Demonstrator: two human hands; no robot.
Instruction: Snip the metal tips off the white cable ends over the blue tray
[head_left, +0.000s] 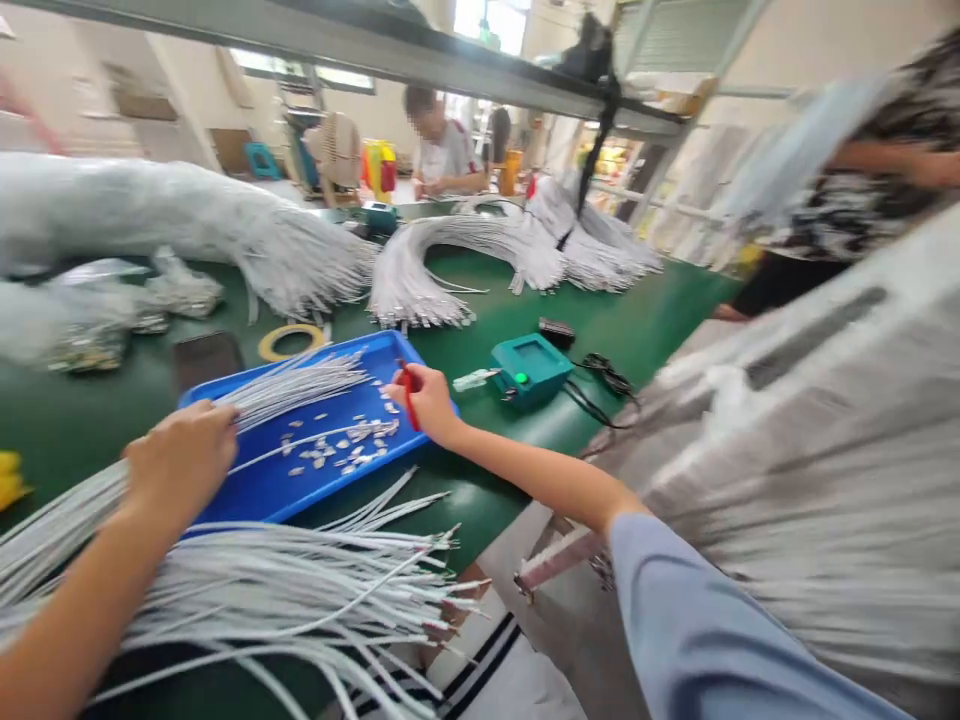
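Note:
My left hand [180, 455] is closed around white cables at the left end of a blue tray [270, 505]. One cable [262, 458] runs from that hand across the tray to small silvery pieces [337, 450] scattered on its floor. A bundle of white cables [300, 390] lies along the tray's far side. Over the tray's right end, my right hand [431, 405] grips a slim red tool [410, 395], whose exact kind I cannot make out. Many loose cables with bare ends [322, 580] lie in front of the tray.
A teal box with a green light [531, 370] and black cords sits right of the tray. Behind are a tape roll [291, 342], a dark phone [208, 358], plastic bags [97, 310] and cable bundles [465, 250]. A co-worker [444, 150] sits across; another person stands right.

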